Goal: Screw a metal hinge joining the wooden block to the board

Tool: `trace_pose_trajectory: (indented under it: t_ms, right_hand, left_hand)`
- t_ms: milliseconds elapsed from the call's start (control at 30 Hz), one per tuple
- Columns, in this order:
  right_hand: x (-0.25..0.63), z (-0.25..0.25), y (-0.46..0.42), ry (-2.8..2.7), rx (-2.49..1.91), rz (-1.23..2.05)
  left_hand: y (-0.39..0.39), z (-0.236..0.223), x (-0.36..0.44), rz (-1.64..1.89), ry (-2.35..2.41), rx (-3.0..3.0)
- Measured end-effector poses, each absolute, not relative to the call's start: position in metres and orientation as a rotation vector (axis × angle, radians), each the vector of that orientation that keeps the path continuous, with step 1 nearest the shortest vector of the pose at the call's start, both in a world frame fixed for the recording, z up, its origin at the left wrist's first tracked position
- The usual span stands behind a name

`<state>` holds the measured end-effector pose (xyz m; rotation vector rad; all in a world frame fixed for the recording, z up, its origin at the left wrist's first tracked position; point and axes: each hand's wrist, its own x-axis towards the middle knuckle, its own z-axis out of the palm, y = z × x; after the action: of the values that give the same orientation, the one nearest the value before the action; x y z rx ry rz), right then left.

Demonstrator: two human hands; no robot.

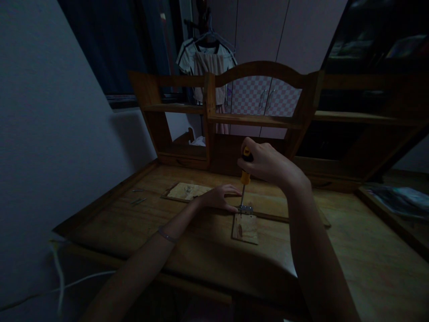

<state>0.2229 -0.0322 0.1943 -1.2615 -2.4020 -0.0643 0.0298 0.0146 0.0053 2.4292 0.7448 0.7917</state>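
Observation:
My right hand is wrapped round the yellow and black handle of a screwdriver, which points down and leans slightly. Its tip meets a small metal hinge. The hinge lies where a long wooden board meets a small square piece of wood on its near side. My left hand rests on the long board just left of the hinge, fingers stretched and thumb apart. Whether a fingertip touches the hinge is hard to see in the dim light.
Several thin metal pieces lie at the left on the wooden desk. A wooden shelf unit rises along the back. Plastic-wrapped stuff sits at the right. A white cable hangs by the left wall.

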Motion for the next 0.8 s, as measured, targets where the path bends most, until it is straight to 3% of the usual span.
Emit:
trace_pose_trajectory:
  t_ms: [800]
  right_hand:
    - [0.2258, 0.1967, -0.0333, -2.403, -1.302, -0.107]
  left_hand:
    - [0.0154, 0.0038, 0.0311, 0.839, 0.708, 2.419]
